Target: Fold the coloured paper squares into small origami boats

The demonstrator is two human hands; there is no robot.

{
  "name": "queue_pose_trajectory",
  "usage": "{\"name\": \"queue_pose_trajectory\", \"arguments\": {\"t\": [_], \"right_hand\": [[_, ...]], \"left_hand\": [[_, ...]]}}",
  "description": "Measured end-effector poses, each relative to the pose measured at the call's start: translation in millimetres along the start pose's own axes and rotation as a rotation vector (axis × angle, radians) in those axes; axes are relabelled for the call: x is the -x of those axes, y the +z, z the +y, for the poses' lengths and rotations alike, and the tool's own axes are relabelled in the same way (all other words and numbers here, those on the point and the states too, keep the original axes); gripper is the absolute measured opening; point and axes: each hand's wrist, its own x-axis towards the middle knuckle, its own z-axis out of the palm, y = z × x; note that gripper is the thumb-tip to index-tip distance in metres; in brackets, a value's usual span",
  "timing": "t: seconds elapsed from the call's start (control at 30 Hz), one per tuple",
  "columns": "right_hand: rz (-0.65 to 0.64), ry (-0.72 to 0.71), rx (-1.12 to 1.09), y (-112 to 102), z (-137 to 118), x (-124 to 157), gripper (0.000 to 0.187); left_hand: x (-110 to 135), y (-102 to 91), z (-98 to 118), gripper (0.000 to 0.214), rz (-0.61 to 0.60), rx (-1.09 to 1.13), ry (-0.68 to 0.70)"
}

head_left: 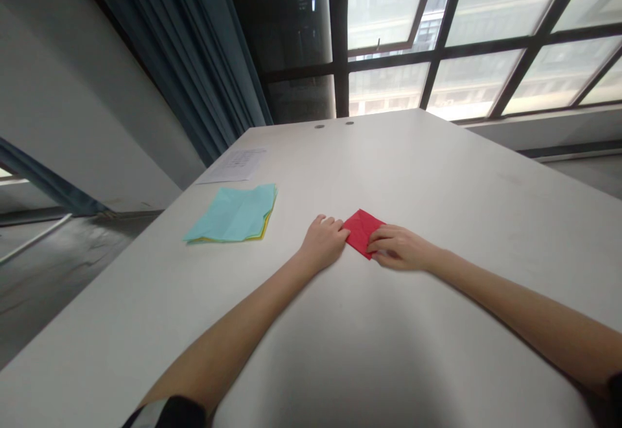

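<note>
A folded piece of red paper (360, 228) lies on the white table (437, 175), turned like a diamond with crease lines across its top. At its left corner, my left hand (324, 241) has its fingers curled and closed on the edge. My right hand (397, 247) covers the lower right side, its fingers bent together and pressing on the paper there. The paper's right corner is hidden under those fingers.
Left of my hands lies a stack of coloured paper (236, 213), light blue on top with yellow edges below. A printed sheet (234, 165) rests behind it near the table's left edge. Two round grommets (319, 127) sit at the far edge, before windows and a blue curtain (194, 46).
</note>
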Motion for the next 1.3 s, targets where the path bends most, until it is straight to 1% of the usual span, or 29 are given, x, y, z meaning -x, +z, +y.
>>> {"name": "queue_pose_trajectory", "arguments": {"t": [0.1,0.17,0.3,0.43,0.53,0.67,0.8,0.87,0.97,1.03,1.1,1.13,1.2,1.23,1.3], "right_hand": [[0.004,-0.005,-0.004,0.9,0.4,0.0,0.018],[0.011,0.002,-0.006,1.5,0.6,0.1,0.018],[0.018,0.009,0.007,2.0,0.5,0.3,0.020],[0.030,0.003,0.064,3.5,1.5,1.4,0.022],[0.044,0.022,0.107,5.5,2.7,2.5,0.024],[0.046,0.054,0.146,6.5,2.7,2.7,0.025],[0.052,0.104,0.178,5.0,0.1,0.7,0.024],[0.055,0.149,0.178,4.8,-0.9,-0.5,0.023],[0.087,0.248,0.156,6.0,0.2,-1.7,0.023],[0.158,0.348,0.149,7.5,3.1,-1.9,0.023],[0.264,0.473,0.141,9.1,6.7,-1.9,0.024],[0.321,0.538,0.131,9.9,8.4,-1.9,0.028],[0.418,0.656,0.081,10.9,10.4,-2.5,0.044],[0.453,0.710,0.026,11.2,10.5,-3.2,0.053],[0.489,0.803,-0.171,11.4,8.7,-5.7,0.065]], "left_hand": [[1.7,-4.3,0.6,0.021,0.036,-0.028,-0.078],[3.0,-3.8,0.4,0.023,0.060,-0.040,-0.134],[4.2,3.4,-3.1,0.025,0.087,-0.016,-0.253],[2.1,10.8,-7.0,0.027,0.106,0.099,-0.326],[-0.4,13.2,-6.9,0.027,0.126,0.238,-0.408],[-3.7,14.6,-7.3,0.023,0.168,0.481,-0.574],[-6.0,19.1,-9.1,0.016,0.208,0.902,-0.668],[-6.7,21.9,-8.3,0.017,0.219,1.100,-0.700],[-8.0,23.9,-5.5,0.029,0.223,1.311,-0.737],[-9.3,23.4,-3.7,0.036,0.230,1.433,-0.752],[-10.8,22.0,-2.4,0.041,0.256,1.542,-0.765],[-11.5,21.2,-1.9,0.043,0.277,1.590,-0.766],[-12.6,19.6,-1.2,0.044,0.336,1.668,-0.753],[-13.0,18.8,-0.9,0.044,0.365,1.694,-0.738],[-13.3,16.7,-0.5,0.044,0.421,1.724,-0.702]]}}
